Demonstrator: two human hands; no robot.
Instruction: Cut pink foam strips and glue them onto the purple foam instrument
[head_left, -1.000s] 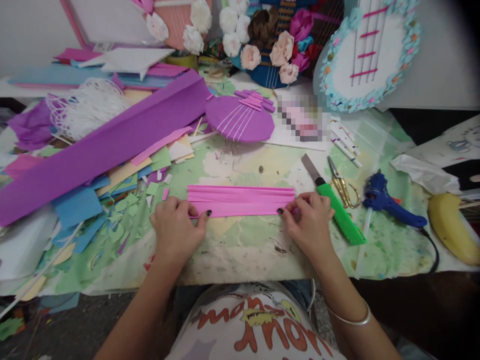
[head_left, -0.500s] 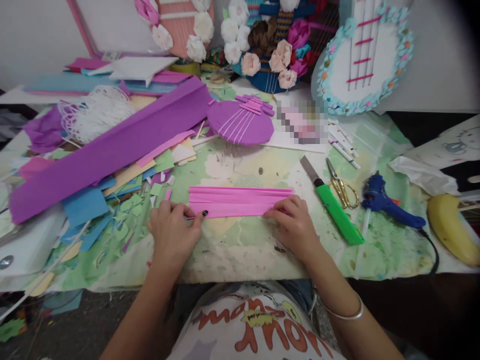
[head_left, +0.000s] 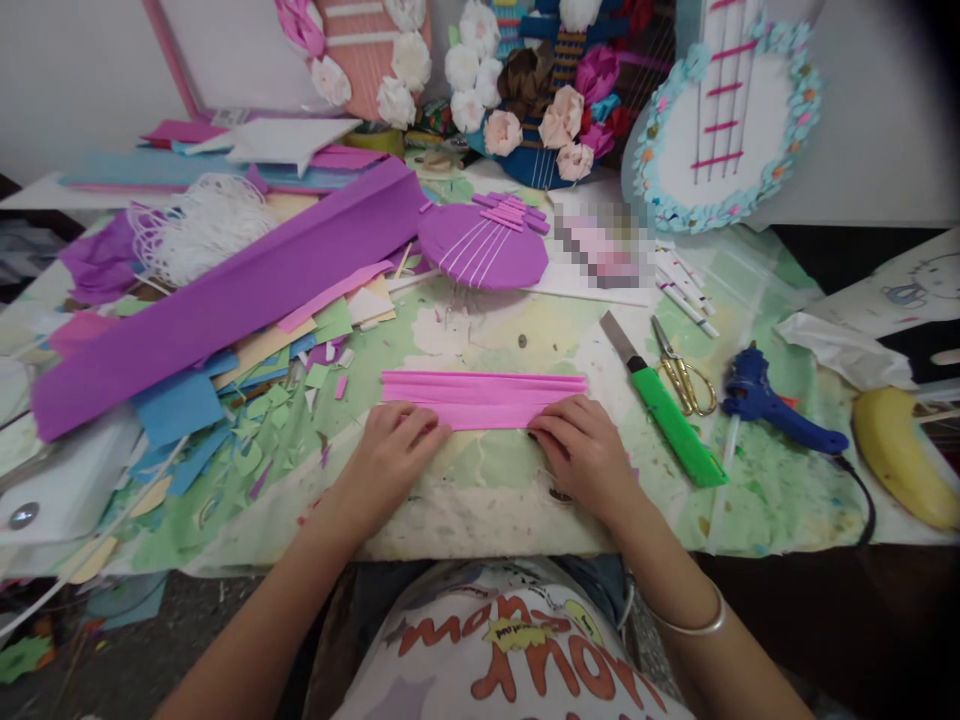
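A strip of pink paper (head_left: 484, 400) lies crosswise on the table in front of me, with several long folds along its far side. At its near left part, my left hand (head_left: 391, 452) has its fingers closed on the edge. My right hand (head_left: 589, 447) grips the near edge toward the right end, fingertips pressed together. Both thumbs are largely hidden. Right of the paper lie a green utility knife (head_left: 679, 428) with its blade out and gold-handled scissors (head_left: 679, 375).
A blue glue gun (head_left: 780, 408) and a yellow banana-shaped object (head_left: 900, 460) lie at right. A long purple paper strip (head_left: 225, 290), white string (head_left: 199, 228) and paper scraps (head_left: 180, 410) cover the left. Behind stand a small purple paper guitar (head_left: 484, 245) and decorated instruments (head_left: 724, 130).
My left hand has moved right along the paper's near edge, from its left corner inward. My right hand stays almost in place, its fingers shifted slightly. The view has shifted a little.
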